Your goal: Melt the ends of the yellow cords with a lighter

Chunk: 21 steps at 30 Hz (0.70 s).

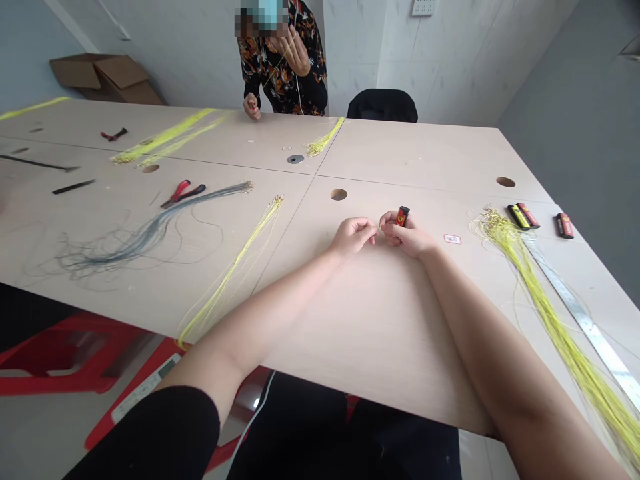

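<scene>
My right hand (413,239) is wrapped round a red and black lighter (401,217), which stands nearly upright above the fingers. Close beside it, my left hand (351,236) is closed in a pinch. Between the fingertips of both hands a tiny yellowish speck shows, too small to name. To the left of my hands lies a bundle of yellow strands (235,262) with small gold-coloured ends. A thicker bundle of yellow strands (543,300) runs along the right side of the table.
Three lighters lie at right, one being a red lighter (565,227), near a metal ruler (585,313). Red-handled pliers (181,193) and grey strands (145,240) lie left. Across the table (360,320), a person (285,67) holds a strand. A red stool (95,360) stands below.
</scene>
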Available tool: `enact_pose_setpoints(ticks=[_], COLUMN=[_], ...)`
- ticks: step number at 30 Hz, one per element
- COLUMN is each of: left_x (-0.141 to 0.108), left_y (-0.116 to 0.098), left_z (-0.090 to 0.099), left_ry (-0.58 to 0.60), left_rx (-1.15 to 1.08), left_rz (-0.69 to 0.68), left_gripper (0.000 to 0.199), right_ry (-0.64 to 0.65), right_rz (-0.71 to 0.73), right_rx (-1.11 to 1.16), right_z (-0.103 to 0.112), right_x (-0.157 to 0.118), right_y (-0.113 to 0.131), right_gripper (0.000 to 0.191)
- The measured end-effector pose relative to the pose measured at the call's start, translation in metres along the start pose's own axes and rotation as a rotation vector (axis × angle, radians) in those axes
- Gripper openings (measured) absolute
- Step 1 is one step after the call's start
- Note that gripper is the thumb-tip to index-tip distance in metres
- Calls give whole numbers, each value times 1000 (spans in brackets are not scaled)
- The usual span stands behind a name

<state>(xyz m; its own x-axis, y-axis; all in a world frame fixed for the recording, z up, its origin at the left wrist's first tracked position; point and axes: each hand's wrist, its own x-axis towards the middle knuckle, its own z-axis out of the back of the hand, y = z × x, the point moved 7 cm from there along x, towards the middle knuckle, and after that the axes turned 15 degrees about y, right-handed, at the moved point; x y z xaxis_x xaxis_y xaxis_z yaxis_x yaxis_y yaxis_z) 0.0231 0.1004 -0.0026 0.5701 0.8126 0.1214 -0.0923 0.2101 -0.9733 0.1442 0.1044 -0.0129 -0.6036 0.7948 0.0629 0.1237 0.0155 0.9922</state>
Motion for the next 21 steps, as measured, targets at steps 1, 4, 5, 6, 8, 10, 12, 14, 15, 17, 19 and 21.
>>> enact_pose_setpoints(ticks=[1, 4, 5, 6, 8, 10, 12, 14, 15, 17, 19, 21], left_x=[0, 0, 0, 0, 0, 0, 0, -1, -1, -1, -2, -4], left_y=[0, -1, -2, -2, -2, -2, -1, -1, -1, -2, -3, -4], left_z=[0, -1, -1, -1, -2, -2, -2, -2, -2, -3, -2, -2], left_ry=[-1, 1, 3, 6, 14, 21, 22, 24, 25, 24, 13, -8], left_rx=[-2, -7, -8, -6, 1, 9, 17, 28, 37, 63, 94, 130], left_rz=[3, -1, -5, -7, -4, 5, 10, 16, 20, 23, 15, 3], left_gripper=[21, 21, 21, 21, 21, 21, 20, 20, 20, 20, 22, 23], right_ry=[2, 6, 7, 8, 9, 9, 11, 12, 12, 6, 0, 0], right_rz=[-3, -13, -16, -16, -14, -9, -7, -6, -8, -15, -25, -30], right_rx=[-9, -30, -34, -36, -35, -32, -27, -24, -23, -17, -6, 4], right_z=[0, 1, 1, 1, 1, 1, 0, 0, 0, 0, 0, -2], right_x=[0, 0, 0, 0, 0, 0, 0, 1, 1, 1, 1, 1], right_y=[0, -2, -2, -2, -2, -1, -1, -1, -1, 0, 0, 2], right_gripper=[17, 17, 17, 17, 18, 19, 20, 20, 21, 21, 22, 22])
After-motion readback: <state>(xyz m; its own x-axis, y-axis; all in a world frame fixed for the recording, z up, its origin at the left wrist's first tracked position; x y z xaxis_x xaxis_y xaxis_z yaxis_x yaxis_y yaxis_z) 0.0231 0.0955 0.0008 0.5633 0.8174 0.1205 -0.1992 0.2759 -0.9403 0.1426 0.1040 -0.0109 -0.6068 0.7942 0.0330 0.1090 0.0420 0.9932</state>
